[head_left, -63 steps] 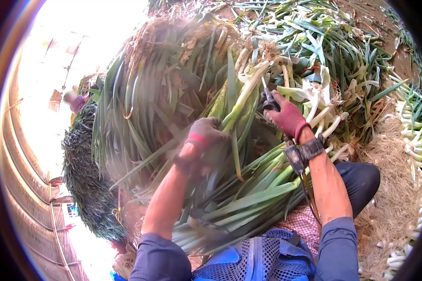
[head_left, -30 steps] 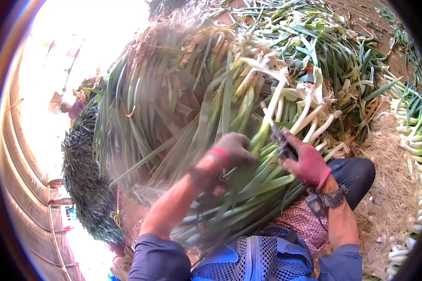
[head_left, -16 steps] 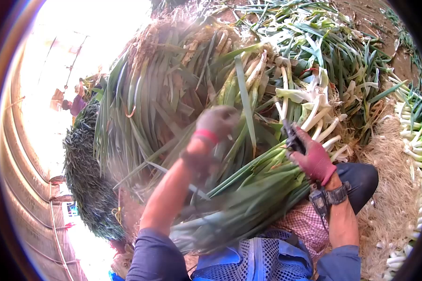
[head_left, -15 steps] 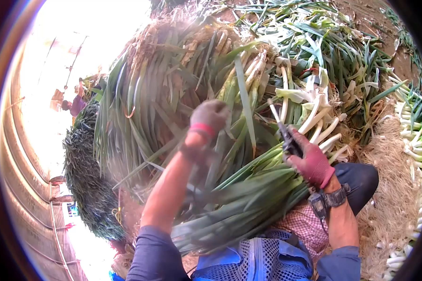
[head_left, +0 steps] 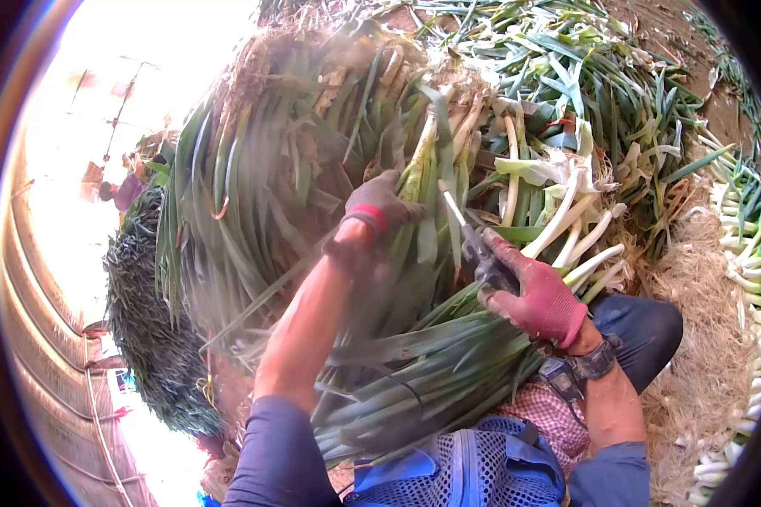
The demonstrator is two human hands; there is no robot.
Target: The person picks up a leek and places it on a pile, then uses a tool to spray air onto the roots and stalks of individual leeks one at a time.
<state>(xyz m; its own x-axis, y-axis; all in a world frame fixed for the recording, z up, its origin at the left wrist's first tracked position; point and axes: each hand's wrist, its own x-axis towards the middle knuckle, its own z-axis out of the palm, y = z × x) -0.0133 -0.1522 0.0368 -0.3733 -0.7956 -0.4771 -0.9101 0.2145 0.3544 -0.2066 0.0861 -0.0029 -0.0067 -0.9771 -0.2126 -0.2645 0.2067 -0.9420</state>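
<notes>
Gloved, my left hand (head_left: 380, 205) reaches to the large pile of untrimmed leeks (head_left: 271, 177), thumb and fingers apart around the stalk of a leek (head_left: 418, 165). My right hand (head_left: 539, 291), in a red glove, is wrapped round a dark tool (head_left: 484, 258) with a thin metal tip that points up and left beside that leek. Below both hands, a bundle of leeks (head_left: 448, 363) lies across my lap, green leaves to the left and white ends to the right.
Cut leaves (head_left: 566, 68) are heaped at the back right. Trimmed root fibres (head_left: 702, 313) cover the ground at the right, with a row of white-ended leeks (head_left: 757, 338) beyond. A dark green stack (head_left: 156, 321) stands at the left, a distant person (head_left: 127, 193) behind it.
My left hand has opened from a closed shape and moved slightly right and down against the pile. My right hand has moved left with the tool, bringing its tip closer to the leek stalk.
</notes>
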